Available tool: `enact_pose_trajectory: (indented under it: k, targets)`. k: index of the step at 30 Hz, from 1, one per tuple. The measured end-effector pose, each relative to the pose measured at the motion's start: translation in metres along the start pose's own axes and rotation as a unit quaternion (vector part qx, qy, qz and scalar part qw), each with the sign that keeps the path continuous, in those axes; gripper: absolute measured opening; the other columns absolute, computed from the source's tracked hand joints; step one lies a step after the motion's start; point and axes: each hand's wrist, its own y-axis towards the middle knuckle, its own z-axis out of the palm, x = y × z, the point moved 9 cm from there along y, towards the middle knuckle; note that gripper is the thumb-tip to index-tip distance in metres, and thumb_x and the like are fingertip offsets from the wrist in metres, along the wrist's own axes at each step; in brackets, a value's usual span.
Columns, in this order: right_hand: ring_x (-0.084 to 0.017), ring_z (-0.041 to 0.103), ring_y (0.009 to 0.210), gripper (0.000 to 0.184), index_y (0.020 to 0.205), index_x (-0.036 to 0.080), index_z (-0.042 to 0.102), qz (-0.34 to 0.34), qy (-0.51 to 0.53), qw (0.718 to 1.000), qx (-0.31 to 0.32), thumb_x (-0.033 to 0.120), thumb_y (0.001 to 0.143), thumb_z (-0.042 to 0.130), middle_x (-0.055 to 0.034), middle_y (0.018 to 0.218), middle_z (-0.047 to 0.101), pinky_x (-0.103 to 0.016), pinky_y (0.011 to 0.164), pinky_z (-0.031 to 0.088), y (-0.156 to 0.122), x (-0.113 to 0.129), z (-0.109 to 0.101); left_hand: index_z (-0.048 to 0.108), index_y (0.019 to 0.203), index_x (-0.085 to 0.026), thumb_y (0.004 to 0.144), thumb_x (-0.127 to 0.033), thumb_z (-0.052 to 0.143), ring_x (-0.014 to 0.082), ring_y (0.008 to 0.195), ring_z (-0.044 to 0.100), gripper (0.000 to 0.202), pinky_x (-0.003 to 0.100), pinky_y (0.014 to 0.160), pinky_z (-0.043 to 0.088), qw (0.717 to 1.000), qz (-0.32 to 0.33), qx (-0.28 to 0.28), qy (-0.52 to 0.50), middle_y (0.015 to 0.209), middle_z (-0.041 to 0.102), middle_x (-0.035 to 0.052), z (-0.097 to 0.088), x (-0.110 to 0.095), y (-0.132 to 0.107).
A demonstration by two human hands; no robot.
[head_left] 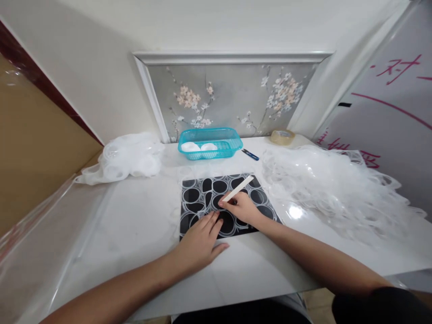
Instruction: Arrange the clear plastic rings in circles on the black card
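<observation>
1. On the white board [398,103] past the tabletop's [135,225] right edge: pink handwriting, with one character, 对, legible near the top. The lower characters are cut off or covered by film.
2. No readable label on the tape roll [282,137] near the far right corner, nor on the blue pen-like tool [250,155] just beside the basket.
3. Right hand [241,208]: fingers closed round a white stick [238,189], gripped at its lower end over the black mat [202,198]. Upper end tilted away toward the far right, lower tip hidden by the fingers.
4. Left hand [199,240]: laid flat, fingers stretched and close together, gripping nothing. Pressed on the mat's near edge, fingertips just beside the right hand.
5. Mat in the middle of the tabletop, covered with white ring and oval outlines, its near edge set back from the tabletop's near edge.
6. Turquoise basket [211,143] at the middle of the far edge, just before a flower painting [229,99], with two round white pieces inside.
7. Large heap of white film [337,189] along the right edge, reaching close to the mat's right side. Smaller heap [128,155] toward the far left corner.
8. Open room: bare tabletop from the mat's left side out to the left edge, plus a bare strip along the near edge beneath both forearms.
</observation>
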Motion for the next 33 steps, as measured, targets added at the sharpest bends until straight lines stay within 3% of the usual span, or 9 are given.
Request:
enact_pose_trajectory:
  k: [9, 13, 15, 18, 20, 26, 28, 31, 33]
  targets:
    - [-0.025, 0.062, 0.103, 0.015, 0.090, 0.025, 0.069, -0.158, -0.110, 0.981, 0.017, 0.024, 0.088, 0.054, -0.0073, 0.100, 0.072, -0.042, 0.090, 0.046, -0.021, 0.026, 0.011, 0.046, 0.132, -0.007, 0.094, -0.054, 0.039, 0.0320, 0.131, 0.044, 0.061, 0.046, 0.108, 0.036, 0.999, -0.007, 0.016, -0.036, 0.138, 0.048, 0.0215, 0.001, 0.001, 0.003]
    - [-0.024, 0.056, 0.114, 0.013, 0.090, 0.024, 0.066, -0.156, -0.172, 0.969, 0.079, 0.017, 0.084, 0.056, -0.0087, 0.099, 0.072, -0.030, 0.075, 0.050, -0.018, 0.026, 0.017, 0.044, 0.134, -0.010, 0.090, -0.053, 0.046, 0.0310, 0.131, 0.043, 0.062, 0.044, 0.107, 0.037, 0.997, -0.032, 0.045, -0.062, 0.138, 0.050, 0.0190, 0.004, 0.004, 0.005]
    - [-0.024, 0.058, 0.109, 0.015, 0.091, 0.023, 0.065, -0.146, -0.210, 0.966, 0.027, 0.015, 0.084, 0.054, -0.0102, 0.098, 0.071, -0.029, 0.074, 0.049, -0.003, 0.032, -0.006, 0.045, 0.134, -0.010, 0.090, -0.052, 0.048, 0.0304, 0.132, 0.043, 0.061, 0.043, 0.107, 0.037, 0.995, -0.042, 0.062, -0.069, 0.140, 0.048, 0.0185, 0.005, 0.006, 0.005]
    - [-0.023, 0.062, 0.093, 0.019, 0.093, 0.020, 0.066, -0.113, -0.220, 0.953, -0.176, 0.021, 0.090, 0.047, -0.0095, 0.094, 0.070, -0.034, 0.080, 0.046, 0.014, 0.045, -0.074, 0.046, 0.133, -0.011, 0.090, -0.052, 0.048, 0.0295, 0.133, 0.041, 0.060, 0.042, 0.108, 0.036, 0.992, -0.047, 0.069, -0.091, 0.143, 0.045, 0.0172, 0.005, 0.009, 0.004]
    - [-0.021, 0.063, 0.085, 0.026, 0.089, 0.019, 0.067, -0.082, -0.184, 0.948, -0.248, 0.032, 0.092, 0.045, -0.0081, 0.091, 0.070, -0.034, 0.075, 0.047, 0.013, 0.041, -0.105, 0.049, 0.131, -0.012, 0.090, -0.053, 0.048, 0.0296, 0.132, 0.042, 0.058, 0.044, 0.107, 0.036, 0.992, -0.041, 0.059, -0.104, 0.142, 0.046, 0.0161, 0.001, 0.010, 0.004]
    - [-0.021, 0.065, 0.070, 0.036, 0.078, 0.014, 0.066, 0.060, 0.029, 0.948, -0.312, 0.050, 0.080, 0.060, -0.0104, 0.079, 0.072, -0.027, 0.052, 0.043, -0.017, -0.014, -0.154, 0.055, 0.126, -0.016, 0.091, -0.049, 0.050, 0.0301, 0.121, 0.051, 0.048, 0.048, 0.101, 0.040, 0.995, -0.039, 0.031, -0.091, 0.133, 0.054, 0.0143, -0.007, 0.008, 0.009]
    - [-0.021, 0.066, 0.070, 0.035, 0.078, 0.015, 0.066, 0.062, 0.048, 0.944, -0.320, 0.049, 0.077, 0.063, -0.0104, 0.078, 0.072, -0.027, 0.050, 0.042, -0.021, -0.014, -0.166, 0.055, 0.126, -0.017, 0.090, -0.049, 0.051, 0.0296, 0.117, 0.053, 0.048, 0.047, 0.100, 0.040, 0.995, -0.048, 0.031, -0.086, 0.131, 0.056, 0.0135, -0.007, 0.009, 0.012]
    - [-0.023, 0.067, 0.081, 0.031, 0.068, 0.016, 0.067, 0.004, 0.012, 0.972, -0.234, 0.046, 0.076, 0.067, -0.0096, 0.083, 0.072, -0.030, 0.061, 0.047, -0.009, 0.012, -0.166, 0.055, 0.125, -0.016, 0.090, -0.049, 0.053, 0.0284, 0.113, 0.055, 0.048, 0.045, 0.097, 0.042, 0.994, -0.062, 0.026, -0.082, 0.128, 0.057, 0.0127, -0.009, 0.012, 0.017]
    - [-0.023, 0.067, 0.082, 0.031, 0.069, 0.017, 0.067, 0.037, 0.071, 0.981, -0.174, 0.047, 0.075, 0.068, -0.0093, 0.082, 0.072, -0.030, 0.062, 0.047, -0.002, 0.011, -0.158, 0.055, 0.123, -0.016, 0.090, -0.048, 0.052, 0.0279, 0.112, 0.055, 0.046, 0.045, 0.094, 0.043, 0.994, -0.071, 0.012, -0.077, 0.128, 0.057, 0.0121, -0.016, 0.014, 0.021]
